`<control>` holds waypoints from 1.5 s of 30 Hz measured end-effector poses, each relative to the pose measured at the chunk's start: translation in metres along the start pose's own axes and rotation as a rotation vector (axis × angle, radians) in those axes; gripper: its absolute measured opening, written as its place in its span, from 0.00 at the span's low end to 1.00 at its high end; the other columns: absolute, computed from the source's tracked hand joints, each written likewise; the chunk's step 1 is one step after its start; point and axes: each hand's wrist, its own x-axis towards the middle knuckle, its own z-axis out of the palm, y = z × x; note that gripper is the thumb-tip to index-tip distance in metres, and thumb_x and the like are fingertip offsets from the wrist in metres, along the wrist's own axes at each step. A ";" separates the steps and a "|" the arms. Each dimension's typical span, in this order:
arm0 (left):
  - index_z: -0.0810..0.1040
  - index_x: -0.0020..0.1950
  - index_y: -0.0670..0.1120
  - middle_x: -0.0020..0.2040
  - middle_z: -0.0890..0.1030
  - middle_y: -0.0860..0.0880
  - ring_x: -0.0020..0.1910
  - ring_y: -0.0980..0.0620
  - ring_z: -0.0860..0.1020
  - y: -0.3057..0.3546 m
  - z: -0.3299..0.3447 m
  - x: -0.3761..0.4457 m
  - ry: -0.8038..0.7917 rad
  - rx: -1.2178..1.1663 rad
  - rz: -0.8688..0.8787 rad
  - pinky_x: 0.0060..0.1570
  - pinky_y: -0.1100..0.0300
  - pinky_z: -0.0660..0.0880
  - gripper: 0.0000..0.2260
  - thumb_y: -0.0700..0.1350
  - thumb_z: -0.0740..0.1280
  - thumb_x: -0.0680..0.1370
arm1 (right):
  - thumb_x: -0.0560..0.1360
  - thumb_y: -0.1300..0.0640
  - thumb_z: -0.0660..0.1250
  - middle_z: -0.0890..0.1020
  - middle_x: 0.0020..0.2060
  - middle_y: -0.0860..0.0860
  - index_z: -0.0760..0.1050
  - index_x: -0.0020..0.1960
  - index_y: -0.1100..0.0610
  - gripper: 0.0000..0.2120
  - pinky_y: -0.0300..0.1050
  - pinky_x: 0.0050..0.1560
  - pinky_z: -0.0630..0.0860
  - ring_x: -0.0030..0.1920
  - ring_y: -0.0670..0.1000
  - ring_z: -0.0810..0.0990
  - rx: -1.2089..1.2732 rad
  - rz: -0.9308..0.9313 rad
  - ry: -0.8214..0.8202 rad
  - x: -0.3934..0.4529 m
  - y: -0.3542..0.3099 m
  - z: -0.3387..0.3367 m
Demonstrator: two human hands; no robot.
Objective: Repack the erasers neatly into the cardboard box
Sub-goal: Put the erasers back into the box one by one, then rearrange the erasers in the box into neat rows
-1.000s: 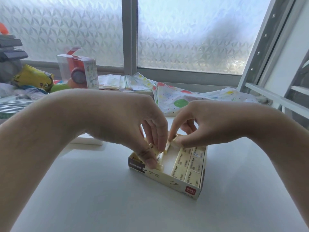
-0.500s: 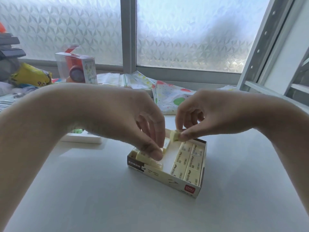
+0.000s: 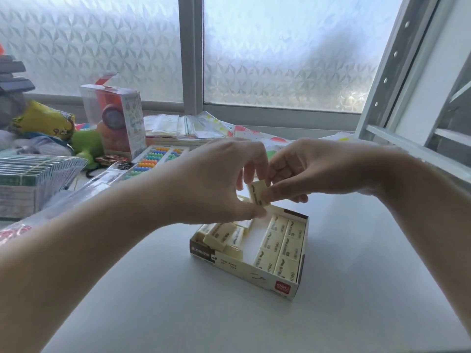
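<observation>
A shallow cardboard box (image 3: 254,273) lies open on the white table. Cream erasers (image 3: 283,247) fill its right side in two neat rows; a few loose erasers (image 3: 224,236) lie jumbled at its left, with a bare strip between. Above the box's far edge, one cream eraser (image 3: 258,192) is held upright. My right hand (image 3: 313,170) pinches it between thumb and fingers. My left hand (image 3: 216,182) touches it too, thumb under its lower end, fingers on its top.
Clutter crowds the back left: a stack of card packs (image 3: 30,179), a bead abacus (image 3: 153,159), a clear toy box (image 3: 114,118), a green toy (image 3: 86,145) and plastic bags (image 3: 178,126). A white shelf frame (image 3: 407,98) leans at the right. The window runs behind.
Both hands have lifted out of the box. The right hand brought one eraser up from the box's far end, and the left hand now meets it above the box.
</observation>
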 end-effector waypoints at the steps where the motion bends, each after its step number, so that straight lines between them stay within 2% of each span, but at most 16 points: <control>1: 0.77 0.52 0.57 0.45 0.78 0.59 0.43 0.62 0.78 0.000 0.000 0.000 0.008 -0.003 0.006 0.42 0.64 0.78 0.16 0.59 0.76 0.69 | 0.75 0.47 0.74 0.79 0.34 0.50 0.85 0.50 0.56 0.12 0.42 0.40 0.73 0.36 0.48 0.76 -0.006 -0.003 -0.003 0.000 0.000 -0.001; 4: 0.80 0.54 0.57 0.46 0.82 0.59 0.47 0.64 0.80 -0.004 -0.004 0.001 0.001 -0.053 -0.010 0.47 0.63 0.79 0.13 0.57 0.75 0.71 | 0.72 0.44 0.74 0.84 0.37 0.47 0.84 0.54 0.51 0.15 0.50 0.42 0.77 0.38 0.45 0.81 -0.086 0.053 0.009 -0.005 0.002 -0.007; 7: 0.82 0.54 0.58 0.48 0.84 0.61 0.50 0.67 0.81 -0.006 -0.005 0.001 -0.078 -0.121 -0.037 0.54 0.63 0.79 0.13 0.56 0.75 0.71 | 0.68 0.40 0.74 0.87 0.42 0.44 0.84 0.55 0.45 0.17 0.55 0.54 0.81 0.41 0.41 0.83 -0.193 0.159 -0.047 -0.014 0.003 -0.014; 10: 0.83 0.54 0.59 0.50 0.84 0.63 0.53 0.69 0.79 -0.002 -0.002 -0.001 -0.182 -0.122 -0.027 0.58 0.67 0.76 0.12 0.57 0.75 0.71 | 0.74 0.43 0.74 0.87 0.37 0.40 0.87 0.51 0.46 0.10 0.48 0.51 0.81 0.40 0.38 0.83 -0.265 0.199 -0.111 -0.013 0.004 -0.012; 14: 0.84 0.54 0.62 0.51 0.82 0.61 0.53 0.64 0.79 0.001 0.004 0.000 -0.267 -0.091 -0.047 0.59 0.59 0.77 0.13 0.59 0.74 0.71 | 0.78 0.48 0.72 0.87 0.34 0.40 0.88 0.49 0.48 0.08 0.31 0.38 0.76 0.36 0.36 0.82 -0.283 0.197 -0.100 -0.007 0.007 -0.008; 17: 0.84 0.53 0.64 0.50 0.82 0.61 0.51 0.62 0.80 0.003 0.005 0.001 -0.288 -0.084 -0.067 0.56 0.56 0.78 0.12 0.60 0.75 0.70 | 0.78 0.48 0.72 0.87 0.34 0.41 0.89 0.48 0.48 0.07 0.29 0.37 0.75 0.35 0.37 0.81 -0.287 0.190 -0.098 -0.007 0.009 -0.009; 20: 0.85 0.51 0.63 0.47 0.83 0.62 0.49 0.65 0.79 0.007 0.005 0.002 -0.260 -0.060 -0.087 0.53 0.61 0.78 0.11 0.60 0.76 0.69 | 0.78 0.49 0.72 0.86 0.33 0.41 0.89 0.47 0.49 0.07 0.28 0.36 0.74 0.35 0.37 0.81 -0.282 0.180 -0.095 -0.007 0.009 -0.009; 22: 0.85 0.48 0.62 0.47 0.82 0.61 0.49 0.64 0.79 0.010 0.006 0.003 -0.234 -0.023 -0.095 0.54 0.60 0.77 0.09 0.60 0.76 0.69 | 0.78 0.49 0.73 0.86 0.33 0.41 0.88 0.47 0.49 0.07 0.28 0.36 0.74 0.35 0.37 0.81 -0.284 0.179 -0.092 -0.007 0.009 -0.009; 24: 0.86 0.45 0.60 0.49 0.81 0.60 0.49 0.64 0.78 0.012 0.006 0.003 -0.222 -0.002 -0.086 0.55 0.59 0.76 0.07 0.59 0.76 0.70 | 0.77 0.49 0.73 0.87 0.34 0.41 0.88 0.46 0.49 0.07 0.29 0.36 0.74 0.35 0.37 0.81 -0.289 0.176 -0.093 -0.007 0.008 -0.008; 27: 0.87 0.45 0.60 0.48 0.76 0.63 0.46 0.68 0.75 0.014 0.005 0.000 -0.232 0.037 -0.101 0.44 0.73 0.69 0.07 0.60 0.74 0.72 | 0.77 0.49 0.73 0.88 0.36 0.43 0.88 0.46 0.48 0.06 0.32 0.41 0.76 0.36 0.37 0.82 -0.293 0.164 -0.092 -0.008 0.007 -0.008; 30: 0.86 0.45 0.61 0.45 0.75 0.62 0.44 0.68 0.73 0.014 0.007 0.001 -0.200 0.054 -0.100 0.40 0.73 0.66 0.06 0.60 0.75 0.71 | 0.77 0.48 0.74 0.89 0.39 0.45 0.89 0.46 0.48 0.06 0.36 0.45 0.77 0.37 0.38 0.82 -0.306 0.153 -0.078 -0.008 0.006 -0.008; 34: 0.86 0.45 0.62 0.46 0.76 0.60 0.45 0.63 0.75 0.012 0.009 0.004 -0.170 0.012 -0.094 0.44 0.67 0.71 0.04 0.56 0.76 0.71 | 0.76 0.47 0.74 0.89 0.41 0.46 0.88 0.48 0.47 0.06 0.37 0.46 0.77 0.38 0.38 0.81 -0.323 0.140 -0.053 -0.007 0.006 -0.006; 37: 0.85 0.45 0.61 0.46 0.77 0.60 0.46 0.62 0.76 0.009 0.001 0.002 -0.161 -0.044 -0.110 0.44 0.62 0.72 0.04 0.57 0.75 0.71 | 0.76 0.46 0.73 0.89 0.42 0.46 0.88 0.49 0.46 0.07 0.43 0.50 0.79 0.40 0.41 0.82 -0.341 0.126 -0.035 -0.005 0.006 -0.005; 40: 0.86 0.43 0.61 0.47 0.78 0.61 0.46 0.65 0.76 0.000 -0.016 0.000 -0.131 -0.061 -0.123 0.43 0.64 0.70 0.04 0.58 0.74 0.71 | 0.76 0.45 0.74 0.89 0.41 0.44 0.88 0.49 0.45 0.07 0.46 0.53 0.80 0.44 0.42 0.84 -0.364 0.135 -0.025 -0.005 0.005 -0.004; 42: 0.86 0.43 0.63 0.50 0.78 0.63 0.49 0.68 0.76 -0.004 -0.023 -0.002 -0.184 -0.025 -0.106 0.48 0.63 0.72 0.04 0.59 0.74 0.70 | 0.76 0.45 0.74 0.89 0.41 0.43 0.88 0.48 0.45 0.07 0.44 0.51 0.80 0.44 0.41 0.84 -0.370 0.133 -0.021 -0.005 0.005 -0.004; 45: 0.86 0.45 0.65 0.53 0.78 0.65 0.52 0.69 0.74 -0.001 -0.017 -0.004 -0.270 0.037 -0.109 0.58 0.58 0.74 0.05 0.61 0.74 0.70 | 0.76 0.46 0.74 0.89 0.41 0.43 0.88 0.47 0.45 0.06 0.44 0.51 0.80 0.44 0.41 0.84 -0.379 0.126 -0.019 -0.004 0.006 -0.004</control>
